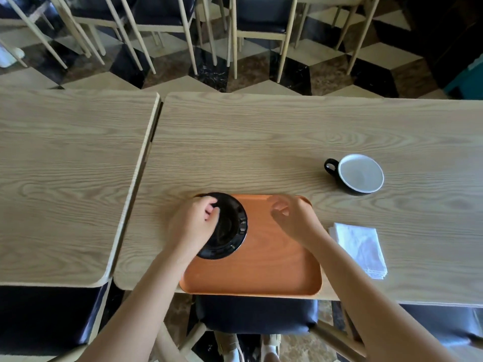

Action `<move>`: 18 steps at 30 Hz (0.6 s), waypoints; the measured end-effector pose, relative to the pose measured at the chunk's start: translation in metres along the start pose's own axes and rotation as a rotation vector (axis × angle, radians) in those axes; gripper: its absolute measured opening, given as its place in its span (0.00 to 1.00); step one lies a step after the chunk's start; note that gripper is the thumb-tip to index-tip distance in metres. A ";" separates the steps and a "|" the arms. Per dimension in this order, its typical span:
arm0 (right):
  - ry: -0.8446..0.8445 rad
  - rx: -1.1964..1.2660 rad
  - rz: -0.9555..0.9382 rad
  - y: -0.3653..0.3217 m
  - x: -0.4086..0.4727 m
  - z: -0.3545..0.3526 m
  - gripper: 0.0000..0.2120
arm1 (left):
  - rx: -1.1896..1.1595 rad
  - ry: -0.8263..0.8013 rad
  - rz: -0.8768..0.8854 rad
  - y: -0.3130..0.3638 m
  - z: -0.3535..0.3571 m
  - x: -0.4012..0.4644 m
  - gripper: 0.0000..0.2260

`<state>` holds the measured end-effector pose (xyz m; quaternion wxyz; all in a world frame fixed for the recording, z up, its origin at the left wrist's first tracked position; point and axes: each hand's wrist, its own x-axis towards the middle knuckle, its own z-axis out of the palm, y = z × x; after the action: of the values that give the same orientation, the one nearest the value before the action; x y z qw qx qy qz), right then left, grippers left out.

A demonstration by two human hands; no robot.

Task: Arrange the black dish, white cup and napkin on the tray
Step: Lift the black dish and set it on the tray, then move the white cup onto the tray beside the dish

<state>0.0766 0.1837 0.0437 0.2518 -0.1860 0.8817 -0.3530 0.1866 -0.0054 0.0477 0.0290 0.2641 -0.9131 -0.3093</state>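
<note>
An orange tray [274,265] lies at the near edge of the wooden table. The black dish [232,231] sits over the tray's far left corner, and my left hand [193,223] grips its left rim. My right hand [290,218] hovers over the tray's far right part with fingers apart and holds nothing. The cup [359,173], white inside and black outside, stands upright on the table to the far right of the tray, handle pointing left. A folded white napkin [360,248] lies on the table just right of the tray.
A second wooden table [65,178] adjoins on the left with a narrow gap between. A dark-cushioned chair [256,314] is tucked under the near edge below the tray. Several pale wooden chairs [162,27] stand beyond the table on a checkered floor.
</note>
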 end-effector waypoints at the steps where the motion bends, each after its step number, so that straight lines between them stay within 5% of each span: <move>1: 0.049 -0.055 -0.032 -0.001 -0.003 -0.010 0.12 | 0.018 0.013 0.118 0.017 0.006 0.001 0.11; 6: 0.334 -0.402 -0.109 0.015 -0.014 -0.057 0.15 | 0.271 0.078 0.688 0.087 0.042 0.018 0.17; 11: 0.404 -0.639 0.015 0.065 -0.014 -0.091 0.19 | 0.430 -0.084 0.729 0.131 0.083 0.049 0.22; 18: 0.445 -0.581 0.115 0.127 0.013 -0.125 0.25 | 0.437 -0.071 0.800 0.180 0.127 0.101 0.24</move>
<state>-0.0251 0.3297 0.0270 0.0102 -0.1185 0.9874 -0.1048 -0.0113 0.1343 0.0387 0.0586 -0.1201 -0.9876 -0.0825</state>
